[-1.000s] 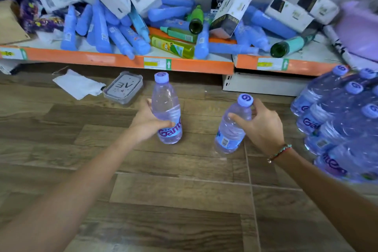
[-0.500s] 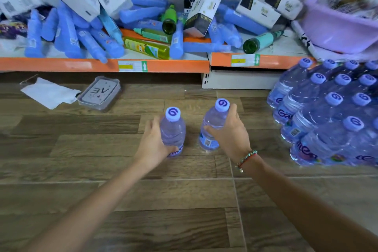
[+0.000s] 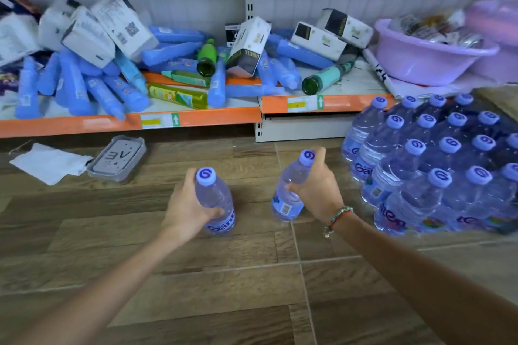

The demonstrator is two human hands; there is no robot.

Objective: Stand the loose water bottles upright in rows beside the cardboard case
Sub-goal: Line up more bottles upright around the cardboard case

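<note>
My left hand [image 3: 187, 206] grips a clear water bottle [image 3: 215, 199] with a purple cap, held upright just above or on the wood floor. My right hand [image 3: 318, 186] holds a second water bottle [image 3: 290, 190] by its upper body, tilted slightly with the cap leaning right. To the right, several upright water bottles [image 3: 437, 165] with purple caps stand packed in rows on the floor. A brown cardboard edge [image 3: 501, 101] shows behind them at the far right.
A low orange-edged shelf [image 3: 196, 119] holds a jumble of blue tubes, white boxes and green bottles. A purple basin [image 3: 429, 56] sits on its right end. A grey plastic container [image 3: 117, 158] and a white cloth [image 3: 47, 162] lie on the floor at left.
Both hands have carried their bottles rightward and closer together, nearer the rows of standing bottles. The camera has turned right, bringing more of the rows and the purple basin into view.
</note>
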